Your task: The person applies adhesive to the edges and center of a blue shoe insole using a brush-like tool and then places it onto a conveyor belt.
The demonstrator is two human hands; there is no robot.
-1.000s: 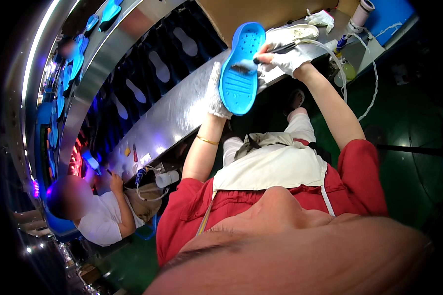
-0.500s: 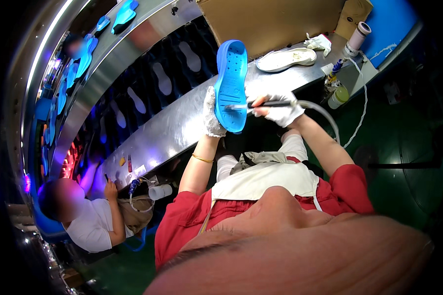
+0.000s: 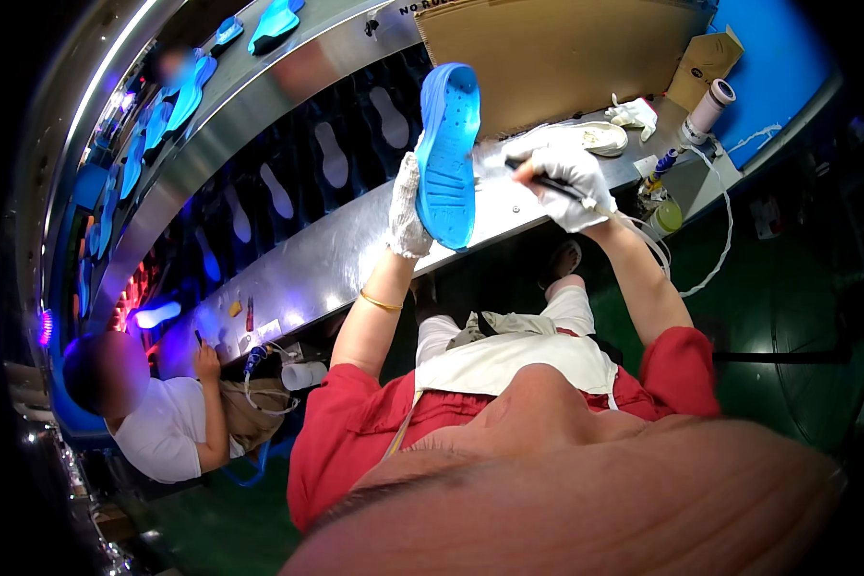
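Note:
My left hand (image 3: 409,216), in a white knitted glove, grips a bright blue shoe sole (image 3: 448,158) by its left edge near the heel. The sole is held upright above the metal bench, its holed and grooved inner face toward me. My right hand (image 3: 568,180), gloved in white with some fingertips bare, is closed on a black-handled brush (image 3: 553,184) with a pale tube (image 3: 649,240) running from its rear end. The brush's front end is smeared by motion, just right of the sole. A white shoe piece (image 3: 600,138) lies on the bench, partly hidden behind my right hand.
A cardboard box (image 3: 557,58) stands behind the metal bench (image 3: 326,259). At right are a white glove (image 3: 634,113), a pink bottle (image 3: 710,108) and a yellow-green jar (image 3: 665,218). Blue soles ride a line at upper left (image 3: 192,91). A co-worker (image 3: 168,418) sits at the left.
The brush in my right hand has moved off the sole's heel, going right and slightly up. My left hand still holds the sole. A glowing pale piece now shows by the co-worker.

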